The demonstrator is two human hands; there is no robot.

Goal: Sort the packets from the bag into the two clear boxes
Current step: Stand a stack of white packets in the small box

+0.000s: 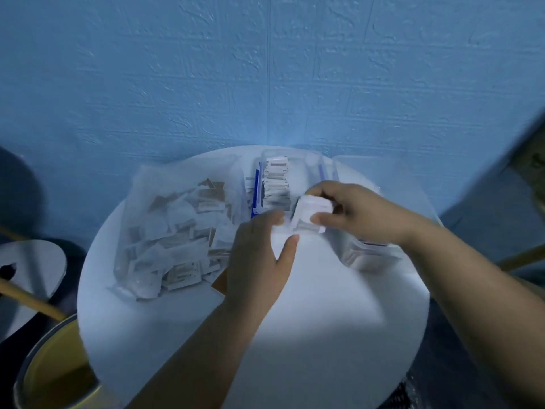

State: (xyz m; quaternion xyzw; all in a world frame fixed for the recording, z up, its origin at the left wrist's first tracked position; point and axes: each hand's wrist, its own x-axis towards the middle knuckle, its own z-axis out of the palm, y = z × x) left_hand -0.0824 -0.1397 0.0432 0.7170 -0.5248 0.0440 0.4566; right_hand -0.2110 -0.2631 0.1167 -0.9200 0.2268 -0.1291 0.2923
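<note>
Two grips: right hand (pixel 354 214) pinches flat white packets (pixel 312 212); left hand (pixel 259 261) spread over round table (pixel 295 335).

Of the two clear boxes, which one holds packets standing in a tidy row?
The far box, with blue clips on its sides. In the near box, on the right, the packets are blurred and show no such row.

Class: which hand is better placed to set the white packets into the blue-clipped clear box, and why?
Right. The right hand grips the packets at the near end of that box; the left hand lies open beside them.
</note>
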